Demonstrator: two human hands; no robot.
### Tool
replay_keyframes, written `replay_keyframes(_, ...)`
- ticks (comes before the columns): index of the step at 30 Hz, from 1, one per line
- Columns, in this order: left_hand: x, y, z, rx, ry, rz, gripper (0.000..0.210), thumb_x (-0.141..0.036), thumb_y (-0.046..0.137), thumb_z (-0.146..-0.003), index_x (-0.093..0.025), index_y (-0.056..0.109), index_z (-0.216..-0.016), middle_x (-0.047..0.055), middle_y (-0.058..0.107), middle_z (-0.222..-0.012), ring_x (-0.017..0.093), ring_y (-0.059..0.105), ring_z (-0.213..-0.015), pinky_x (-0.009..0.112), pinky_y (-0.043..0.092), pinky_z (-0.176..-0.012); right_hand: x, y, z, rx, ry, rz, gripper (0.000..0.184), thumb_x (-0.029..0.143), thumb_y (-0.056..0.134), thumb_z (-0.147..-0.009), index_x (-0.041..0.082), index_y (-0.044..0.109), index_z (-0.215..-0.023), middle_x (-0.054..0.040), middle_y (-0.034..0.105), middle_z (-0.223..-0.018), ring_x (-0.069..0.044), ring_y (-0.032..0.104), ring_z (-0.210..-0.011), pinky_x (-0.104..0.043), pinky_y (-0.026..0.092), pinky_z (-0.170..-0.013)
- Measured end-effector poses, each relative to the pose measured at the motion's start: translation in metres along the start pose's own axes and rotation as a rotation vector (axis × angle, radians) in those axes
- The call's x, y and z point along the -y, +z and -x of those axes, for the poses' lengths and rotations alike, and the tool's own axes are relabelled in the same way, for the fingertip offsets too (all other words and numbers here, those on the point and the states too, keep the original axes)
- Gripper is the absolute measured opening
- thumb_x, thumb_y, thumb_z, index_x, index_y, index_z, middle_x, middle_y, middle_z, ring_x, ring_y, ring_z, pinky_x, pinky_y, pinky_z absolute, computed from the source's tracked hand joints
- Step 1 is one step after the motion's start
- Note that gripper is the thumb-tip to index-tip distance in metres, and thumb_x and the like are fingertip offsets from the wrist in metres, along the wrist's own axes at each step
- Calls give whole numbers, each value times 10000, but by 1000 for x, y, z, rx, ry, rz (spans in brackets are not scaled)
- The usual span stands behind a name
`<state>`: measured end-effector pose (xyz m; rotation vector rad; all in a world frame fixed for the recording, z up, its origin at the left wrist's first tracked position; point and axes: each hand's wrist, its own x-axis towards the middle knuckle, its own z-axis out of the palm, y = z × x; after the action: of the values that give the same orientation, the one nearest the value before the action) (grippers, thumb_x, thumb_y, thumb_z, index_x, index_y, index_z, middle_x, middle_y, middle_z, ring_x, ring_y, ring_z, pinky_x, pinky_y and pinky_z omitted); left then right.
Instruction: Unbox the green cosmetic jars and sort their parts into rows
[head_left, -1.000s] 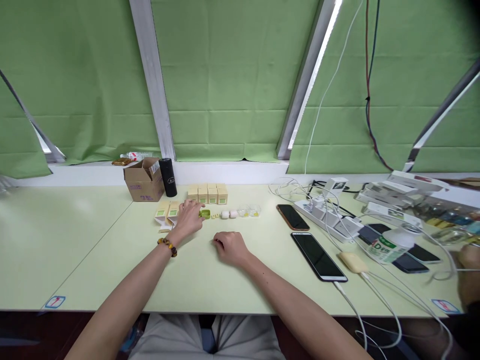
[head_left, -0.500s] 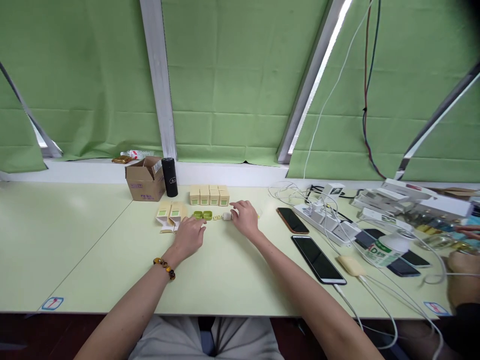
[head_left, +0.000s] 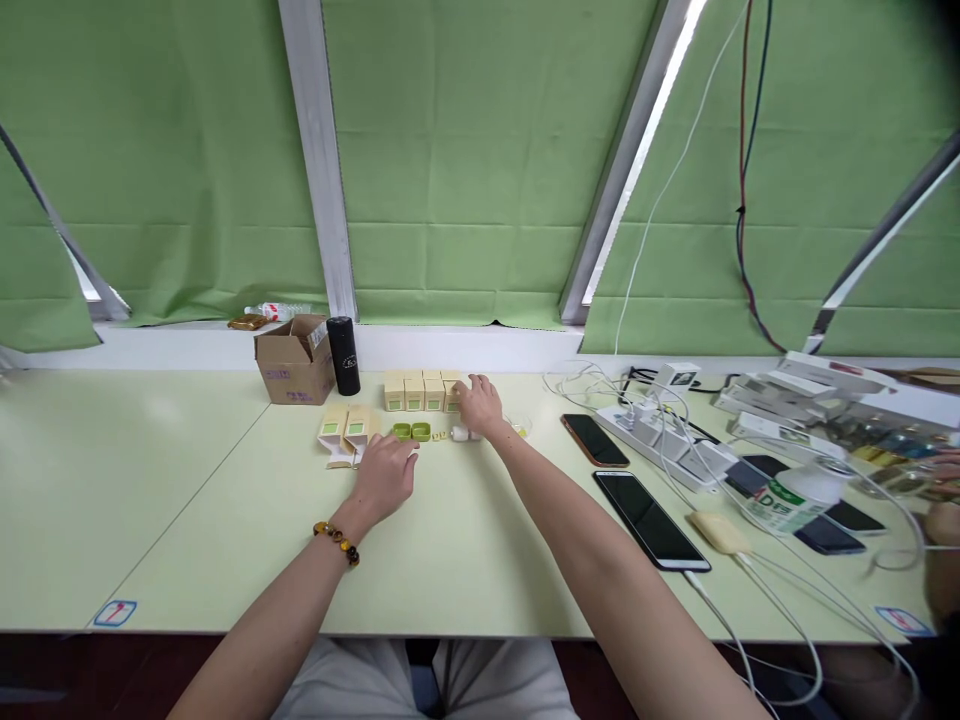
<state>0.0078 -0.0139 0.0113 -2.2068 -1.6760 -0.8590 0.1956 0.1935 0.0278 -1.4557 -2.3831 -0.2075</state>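
My right hand [head_left: 481, 405] reaches to the right end of a row of small cream boxes [head_left: 414, 390] with green labels. Its fingertips are at the last box, with thumb and fingers apart; whether they grip it I cannot make out. Below that hand lies a small white cylindrical thing [head_left: 460, 433], partly covered. My left hand [head_left: 384, 475] rests low over the table, thumb apart, holding nothing visible. Beside its fingers are two small green trays [head_left: 412, 432] and some tiny yellowish pieces [head_left: 439, 436]. To its left stand two opened cream boxes [head_left: 346, 428], flaps toward me.
An open cardboard box [head_left: 294, 365] and a black bottle [head_left: 343, 356] stand at the back left. On the right lie phones [head_left: 651, 522], a power strip [head_left: 660, 450] with tangled white cables and a white bottle [head_left: 799, 495]. Another person's hand [head_left: 946, 470] shows at the right edge.
My right hand has moved away from me, from beside the white cylindrical thing to the last box in the row. My left hand has barely moved. The view has shifted slightly.
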Motion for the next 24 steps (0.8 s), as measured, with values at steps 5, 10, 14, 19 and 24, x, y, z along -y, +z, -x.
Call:
replay_keyframes(5,0,1,0,-20,5,30,249,-175,472,-1002,-199,695,-1111,95,718,-903,265,637,-898,436,427,-851,3,-3,-5,5,-26,-58,416,34,614,-837,192,589,-1221,-124,723,-1178,-273,570,-1230,-382,364,-1040)
replay_keyframes(10,5,-1,1,-41,-9,62,274,-187,453,-1009,-206,689,-1146,101,727,-920,278,641,-931,454,438,-869,1,-21,-1,-85,-13,-156,289,77,593,-889,209,582,-1147,-90,716,-1150,-240,638,-1056,-367,427,-950)
replay_keyframes(14,4,-2,0,-112,-43,78,257,-187,462,-1002,-203,660,-1166,89,702,-904,279,632,-966,457,451,-911,0,-41,27,-181,-2,-271,313,248,546,-988,231,477,-1293,-104,620,-1346,-224,647,-1017,-346,491,-806)
replay_keyframes(19,-7,-4,-1,-124,-117,320,409,-157,561,-924,-216,536,-1327,100,674,-1164,284,560,-1230,479,436,-1087,24,-43,99,-220,-156,-783,412,333,695,-902,248,484,-1245,-76,645,-1228,-226,642,-1001,-370,541,-839)
replay_keyframes(24,-12,-8,5,166,-142,551,663,-338,720,-890,-255,415,-1473,152,509,-1509,317,458,-1439,509,403,-1181,49,-22,152,-71,-175,-917,442,334,711,-883,245,495,-1259,-99,623,-1264,-230,632,-1000,-390,558,-815)
